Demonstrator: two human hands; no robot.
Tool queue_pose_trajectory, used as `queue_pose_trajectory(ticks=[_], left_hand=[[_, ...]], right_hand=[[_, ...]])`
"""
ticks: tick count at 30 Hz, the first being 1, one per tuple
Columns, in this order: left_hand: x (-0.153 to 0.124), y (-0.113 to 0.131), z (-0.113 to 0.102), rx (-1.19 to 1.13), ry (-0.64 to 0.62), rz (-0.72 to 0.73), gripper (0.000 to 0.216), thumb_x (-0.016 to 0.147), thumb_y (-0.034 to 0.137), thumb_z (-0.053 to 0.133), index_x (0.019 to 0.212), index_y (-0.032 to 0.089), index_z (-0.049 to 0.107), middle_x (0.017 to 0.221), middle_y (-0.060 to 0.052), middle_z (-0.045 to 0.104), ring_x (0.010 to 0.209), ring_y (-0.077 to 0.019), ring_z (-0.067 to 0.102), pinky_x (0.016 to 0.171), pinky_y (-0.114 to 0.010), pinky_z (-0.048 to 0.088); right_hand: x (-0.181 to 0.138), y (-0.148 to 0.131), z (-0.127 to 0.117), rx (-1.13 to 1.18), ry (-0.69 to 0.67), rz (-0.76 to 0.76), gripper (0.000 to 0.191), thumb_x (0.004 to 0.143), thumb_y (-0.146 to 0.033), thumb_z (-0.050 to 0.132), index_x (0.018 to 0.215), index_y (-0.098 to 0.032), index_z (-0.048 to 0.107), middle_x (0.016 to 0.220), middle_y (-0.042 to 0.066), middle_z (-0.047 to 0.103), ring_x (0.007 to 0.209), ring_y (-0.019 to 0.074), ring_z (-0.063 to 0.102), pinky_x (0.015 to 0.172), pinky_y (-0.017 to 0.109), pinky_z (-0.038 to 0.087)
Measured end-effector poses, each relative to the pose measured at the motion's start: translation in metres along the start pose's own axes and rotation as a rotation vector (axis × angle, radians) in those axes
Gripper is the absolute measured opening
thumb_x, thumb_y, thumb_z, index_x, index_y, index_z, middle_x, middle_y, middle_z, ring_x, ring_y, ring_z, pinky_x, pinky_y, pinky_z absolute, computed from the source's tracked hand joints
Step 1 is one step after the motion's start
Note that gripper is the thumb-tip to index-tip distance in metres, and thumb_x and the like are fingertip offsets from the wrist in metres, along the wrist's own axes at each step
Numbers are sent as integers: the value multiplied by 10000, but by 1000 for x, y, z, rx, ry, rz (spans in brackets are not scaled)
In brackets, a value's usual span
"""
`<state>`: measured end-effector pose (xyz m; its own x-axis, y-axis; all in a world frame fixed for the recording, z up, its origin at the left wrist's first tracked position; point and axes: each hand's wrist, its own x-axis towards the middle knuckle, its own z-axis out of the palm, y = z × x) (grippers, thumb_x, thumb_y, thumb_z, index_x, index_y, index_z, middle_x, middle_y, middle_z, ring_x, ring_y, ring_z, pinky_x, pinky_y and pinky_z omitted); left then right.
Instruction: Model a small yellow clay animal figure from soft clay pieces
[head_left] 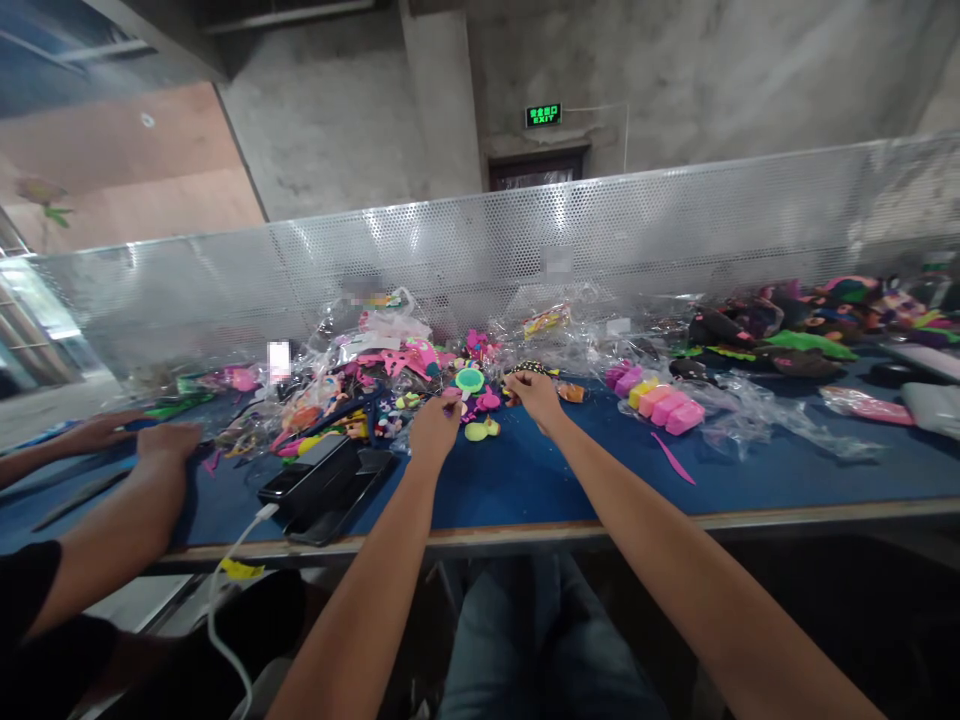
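Loose colourful pieces (471, 380): heaped at 12 o'clock on the blue table (517, 490), between and just beyond the hands. Left hand (436, 425): narrow pinch on a small purple piece (450, 403). Right hand (534, 395): fingers drawn close beside a black dotted piece (529, 367); cannot tell whether anything is held. Clear plastic bag (581, 325), 1 o'clock: yellow-and-red item (547, 321) inside or beneath, cannot tell which. Clear packet (832, 397), 3 o'clock: pink item (874, 407) inside. Black device (315, 470), 8 o'clock: white cable (238, 540) attached.
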<state>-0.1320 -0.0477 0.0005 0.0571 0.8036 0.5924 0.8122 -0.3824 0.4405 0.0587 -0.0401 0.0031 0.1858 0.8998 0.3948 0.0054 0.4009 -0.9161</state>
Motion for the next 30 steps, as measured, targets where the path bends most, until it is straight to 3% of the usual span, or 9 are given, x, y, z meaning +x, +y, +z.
queue_pose_trajectory(ticks=[3, 5, 9, 12, 15, 17, 25, 30], left_hand=[[-2, -2, -2, 213, -224, -158, 229, 785, 318, 521, 832, 245, 733, 875, -82, 708, 844, -271, 638, 732, -352, 457], [-3, -4, -2, 263, -317, -184, 208, 751, 277, 540, 831, 261, 732, 903, -78, 708, 874, -287, 640, 754, -371, 453], [-2, -4, 0, 180, -175, -125, 274, 721, 182, 548, 938, 254, 699, 997, -76, 684, 949, -264, 616, 820, -362, 435], [0, 0, 2, -134, -53, 42, 244, 750, 174, 538, 962, 214, 653, 941, -57, 670, 835, -187, 612, 772, -297, 451], [1, 6, 4, -411, -107, 209, 184, 767, 266, 578, 925, 190, 633, 834, -32, 647, 695, -137, 576, 669, -249, 453], [0, 9, 4, -483, -151, 231, 174, 747, 309, 615, 864, 181, 636, 756, -15, 626, 645, -125, 554, 620, -237, 438], [0, 4, 6, -556, -100, 190, 203, 718, 347, 657, 827, 176, 657, 694, -4, 608, 576, -107, 505, 549, -221, 402], [0, 4, 7, -556, -93, 243, 173, 742, 343, 637, 754, 172, 616, 784, -21, 623, 646, -115, 539, 612, -231, 431]], right_hand=[[-2, 0, -1, 12, -24, 39, 164, 694, -301, 612, 647, -146, 586, 527, -40, 517, 449, 85, 509, 487, 217, 485], [-4, 0, 1, -5, -102, 39, 188, 693, -323, 625, 642, -147, 581, 508, -44, 513, 418, 82, 502, 452, 211, 468], [-10, -3, 6, -67, -273, 22, 233, 712, -356, 629, 619, -152, 565, 434, -59, 486, 355, 71, 470, 400, 190, 417], [-13, -5, 9, -71, -347, 17, 264, 730, -373, 623, 598, -155, 556, 411, -60, 483, 344, 67, 464, 387, 181, 396], [-15, -6, 10, -4, -400, 61, 280, 713, -400, 649, 616, -148, 576, 425, -59, 492, 360, 67, 464, 403, 193, 423], [-15, -6, 11, 51, -442, 113, 293, 680, -414, 684, 632, -139, 595, 457, -53, 508, 386, 68, 470, 424, 206, 447], [-17, -7, 10, 134, -475, 152, 298, 638, -405, 730, 668, -119, 652, 509, -32, 525, 450, 70, 474, 462, 225, 472], [-17, -8, 10, 113, -450, 167, 258, 634, -363, 737, 650, -118, 660, 519, -23, 548, 452, 69, 467, 471, 229, 477]])
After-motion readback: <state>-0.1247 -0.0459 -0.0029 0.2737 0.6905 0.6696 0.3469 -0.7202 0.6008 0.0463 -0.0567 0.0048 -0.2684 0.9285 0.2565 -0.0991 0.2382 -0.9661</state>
